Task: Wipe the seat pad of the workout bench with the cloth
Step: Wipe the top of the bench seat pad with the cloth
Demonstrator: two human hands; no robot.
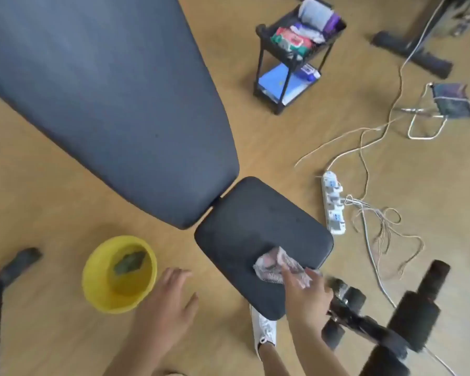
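Right hand [305,290] presses a crumpled pale cloth [276,267] flat-fingered onto the near part of the dark seat pad [255,226], while the left hand [166,302] hovers open and empty above the floor between the pad and a yellow bucket [92,278].

Your right hand [307,291] on cloth [277,267], lower right of seat pad [255,234]. Backrest [106,99] upper left. Bowl [92,280] lower left, your left hand [168,302] beside it. Power strip [334,204] right; cart [293,55] top.
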